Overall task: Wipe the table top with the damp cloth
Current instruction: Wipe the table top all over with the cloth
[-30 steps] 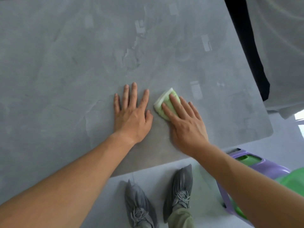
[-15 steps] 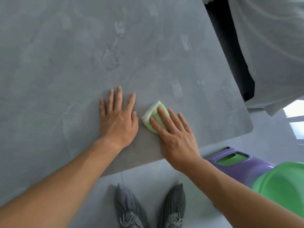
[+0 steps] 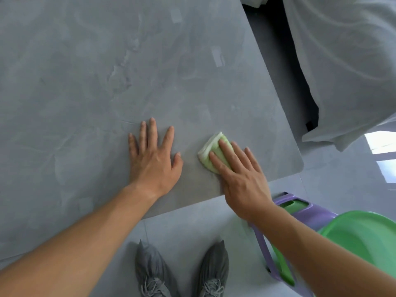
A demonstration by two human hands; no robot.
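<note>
On the one grey table top (image 3: 107, 82), near its right corner, two hands lay flat: the left hand (image 3: 153, 161), fingers spread and holding nothing, and beside it the right hand (image 3: 240, 174), straight fingers pressing one folded green cloth (image 3: 211, 150).

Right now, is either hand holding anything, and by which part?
No grip on anything. Right hand presses flat on the folded green cloth, fingers straight; left hand lies flat on the table top.

Likely a home: a plastic stool (image 3: 308, 213) and basin (image 3: 364, 234) are sitting beside the counter (image 3: 107, 82), on a tiled floor (image 3: 192, 224).
</note>
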